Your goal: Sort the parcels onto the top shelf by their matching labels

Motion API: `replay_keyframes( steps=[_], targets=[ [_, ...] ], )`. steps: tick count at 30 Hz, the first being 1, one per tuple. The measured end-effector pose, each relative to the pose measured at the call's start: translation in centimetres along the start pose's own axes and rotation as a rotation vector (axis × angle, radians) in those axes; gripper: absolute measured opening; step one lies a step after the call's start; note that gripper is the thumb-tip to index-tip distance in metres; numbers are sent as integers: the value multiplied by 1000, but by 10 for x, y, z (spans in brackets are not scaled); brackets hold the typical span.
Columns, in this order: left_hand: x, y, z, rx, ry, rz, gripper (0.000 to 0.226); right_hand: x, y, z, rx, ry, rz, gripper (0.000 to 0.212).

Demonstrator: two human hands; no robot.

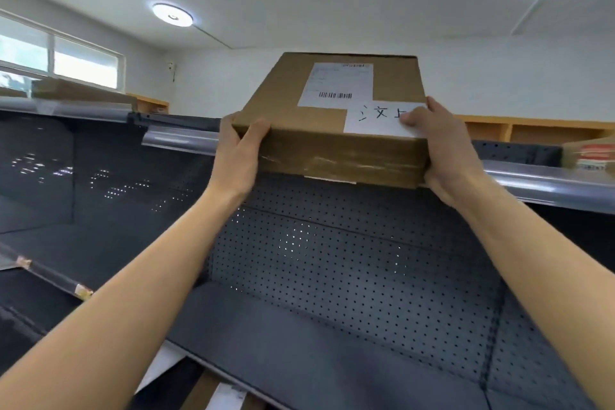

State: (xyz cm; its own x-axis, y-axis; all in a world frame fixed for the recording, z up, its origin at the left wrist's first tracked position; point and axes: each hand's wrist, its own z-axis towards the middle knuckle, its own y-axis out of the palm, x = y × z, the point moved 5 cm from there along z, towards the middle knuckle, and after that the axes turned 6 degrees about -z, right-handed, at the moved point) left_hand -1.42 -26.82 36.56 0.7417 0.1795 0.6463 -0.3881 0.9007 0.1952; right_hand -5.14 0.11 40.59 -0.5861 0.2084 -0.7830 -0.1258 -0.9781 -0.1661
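A brown cardboard parcel sits at the level of the top shelf edge, its near side facing me. It carries a white shipping label with a barcode and a white handwritten paper label. My left hand grips the parcel's near left corner. My right hand grips the near right corner, thumb lying over the handwritten label. Whether the parcel rests on the shelf or hangs just above it cannot be told.
Another flat brown parcel lies on the top shelf at the left. A box with red print stands on the shelf at the far right. Below is a dark perforated back panel and a lower shelf.
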Motion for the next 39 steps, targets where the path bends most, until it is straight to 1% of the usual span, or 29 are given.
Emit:
replay_keyframes(
  steps=[3, 4, 5, 7, 9, 11, 16, 19, 21, 22, 24, 26, 27, 29, 30, 33, 35, 37, 39],
  targets=[
    [-7, 15, 41, -5, -67, -9, 54, -10, 7, 24, -75, 108, 54, 52],
    [-11, 20, 53, -8, -85, -18, 55, -11, 9, 32, -94, 134, 63, 44],
    [-15, 24, 64, -11, -98, -20, 56, -12, 11, 39, -105, 149, 63, 41],
    [-21, 34, 83, -15, -110, -7, 57, -11, 12, 56, -89, 176, 54, 33],
    [-27, 43, 99, -29, -111, 28, 58, -10, 12, 70, -61, 205, 37, 19],
    [-33, 50, 114, -63, -117, 89, 60, -8, 12, 85, -39, 232, 20, 16],
    [-51, 65, 141, -171, -161, 189, 71, 6, 12, 117, -54, 321, -63, 13],
    [-66, 71, 149, -225, -175, 251, 67, 22, 9, 125, -58, 368, -131, 10],
    [-76, 72, 152, -239, -177, 300, 69, 31, 10, 125, -54, 372, -141, 8],
    [-80, 72, 153, -238, -170, 334, 70, 35, 11, 125, -46, 372, -145, 9],
    [-81, 73, 153, -221, -153, 431, 63, 39, 10, 128, -2, 363, -154, 11],
    [-82, 73, 153, -193, -139, 485, 59, 42, 9, 132, 25, 348, -187, 21],
    [-80, 73, 152, -190, -140, 493, 59, 43, 9, 134, 29, 332, -201, 31],
    [-81, 74, 152, -176, -147, 502, 60, 43, 8, 133, 61, 326, -262, 59],
    [-83, 75, 153, -162, -147, 511, 61, 42, 9, 132, 73, 315, -299, 66],
    [-82, 79, 143, -79, -126, 600, 65, 41, 9, 137, 116, 236, -419, 67],
    [-79, 82, 136, -32, -84, 683, 64, 43, 8, 142, 134, 208, -499, 77],
    [-77, 85, 130, -25, -56, 730, 63, 41, 8, 138, 140, 176, -594, 81],
    [-74, 86, 125, -6, -16, 748, 63, 36, 9, 133, 158, 82, -702, 73]
  ],
)
